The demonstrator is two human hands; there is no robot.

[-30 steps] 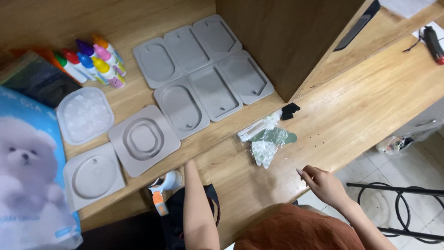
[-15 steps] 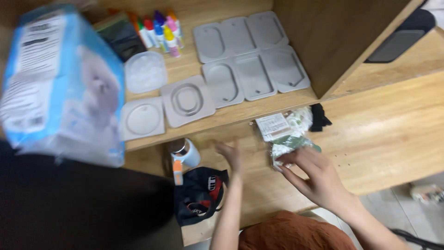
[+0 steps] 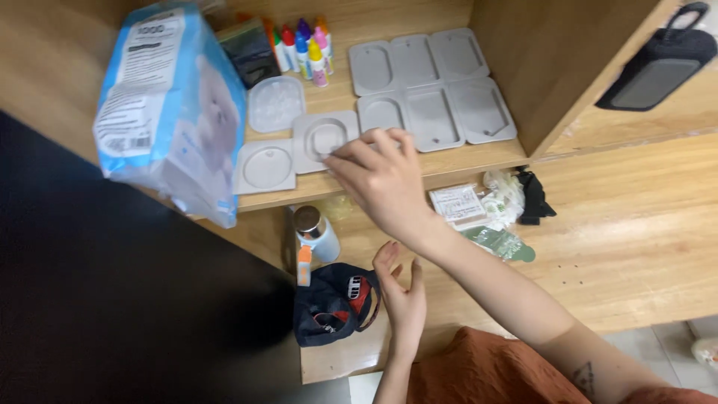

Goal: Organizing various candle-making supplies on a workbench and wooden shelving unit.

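While reaching with right hand [image 3: 378, 179] open-fingered, empty, over grey oval mould [image 3: 326, 140], left hand [image 3: 402, 295] flat, unclenched on wooden table [image 3: 636, 224]: risk of nudging mould off shelf edge [image 3: 464, 161] onto small bottle [image 3: 314, 233].

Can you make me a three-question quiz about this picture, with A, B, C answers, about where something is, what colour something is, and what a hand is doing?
1. Where is the small dark pouch?
A. On the shelf among the moulds
B. On the lower wooden table, by the left hand
C. Inside the blue bag

2. What colour are the flat moulds on the shelf?
A. Grey
B. Red
C. Green

3. What is the right hand doing?
A. Gripping a bottle
B. Lying flat on the table
C. Reaching with spread fingers over the shelf edge, holding nothing

Answers:
1 B, the pouch lies on the table right beside the left hand.
2 A, every mould is pale grey.
3 C, the fingers are spread near the oval mould and empty.
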